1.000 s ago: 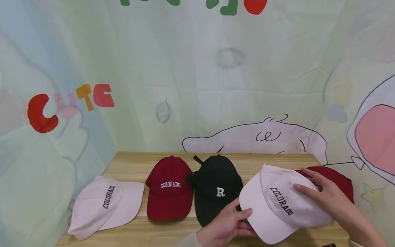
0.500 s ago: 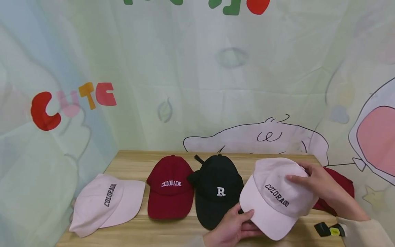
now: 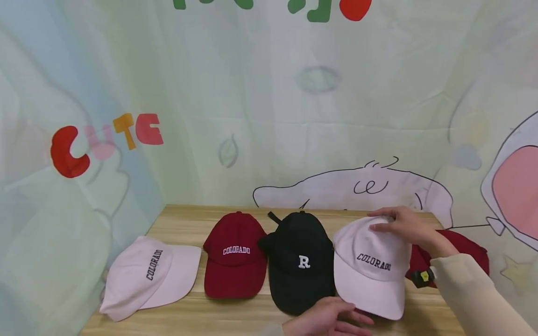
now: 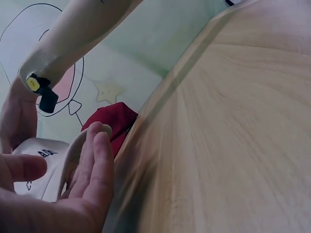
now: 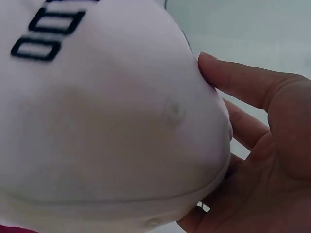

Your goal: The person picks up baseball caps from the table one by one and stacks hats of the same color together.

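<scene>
1. Two hands are at a pale pink cloth cap lettered COLORADO (image 3: 370, 277), just beside a black cloth cap with a white R (image 3: 300, 249).
2. The right hand (image 3: 405, 228) curves thumb and fingers round its crown, seemingly to bear its weight.
3. The left hand (image 3: 323, 317), fingers straight and thumb apart, lies at the brim's underside, gripping nothing, presumably to steady it.
4. Its brim points toward the person, long axis running front to back, roughly matching the black cap's.

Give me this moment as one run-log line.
right hand: grips rightmost white cap by crown | left hand: at cap's brim, fingers extended | black cap: beside it, left | rightmost red cap: partly hidden
</scene>
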`<action>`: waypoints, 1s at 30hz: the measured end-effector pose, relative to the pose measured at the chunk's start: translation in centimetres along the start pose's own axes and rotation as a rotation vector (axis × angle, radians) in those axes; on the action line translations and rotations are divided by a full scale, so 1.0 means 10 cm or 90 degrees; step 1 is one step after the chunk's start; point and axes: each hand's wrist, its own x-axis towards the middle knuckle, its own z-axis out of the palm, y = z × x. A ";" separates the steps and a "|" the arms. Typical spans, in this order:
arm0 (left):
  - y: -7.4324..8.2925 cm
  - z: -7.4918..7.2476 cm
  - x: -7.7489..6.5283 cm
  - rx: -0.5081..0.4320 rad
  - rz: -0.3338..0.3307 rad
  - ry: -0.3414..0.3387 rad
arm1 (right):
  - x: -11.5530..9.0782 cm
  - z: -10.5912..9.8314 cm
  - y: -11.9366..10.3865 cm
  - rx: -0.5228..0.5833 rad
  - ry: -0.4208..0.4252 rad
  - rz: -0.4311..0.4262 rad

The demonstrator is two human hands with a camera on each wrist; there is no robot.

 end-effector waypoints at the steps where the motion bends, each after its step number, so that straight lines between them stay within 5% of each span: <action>1: -0.01 0.01 0.02 -0.002 -0.007 0.001 | 0.03 0.02 0.00 0.006 -0.006 0.002; 13: -0.06 0.06 0.15 -0.076 -0.077 0.004 | 0.25 0.25 0.05 0.022 0.011 0.015; 18: -0.07 0.06 0.16 -0.063 -0.092 0.008 | 0.30 0.30 0.05 0.016 0.032 -0.012; 24: -0.03 0.15 0.21 -0.049 -0.081 0.022 | 0.37 0.30 -0.03 -0.008 0.067 -0.052; 30: 0.03 0.14 0.19 -0.062 -0.065 0.021 | 0.41 0.34 -0.08 -0.009 0.057 -0.012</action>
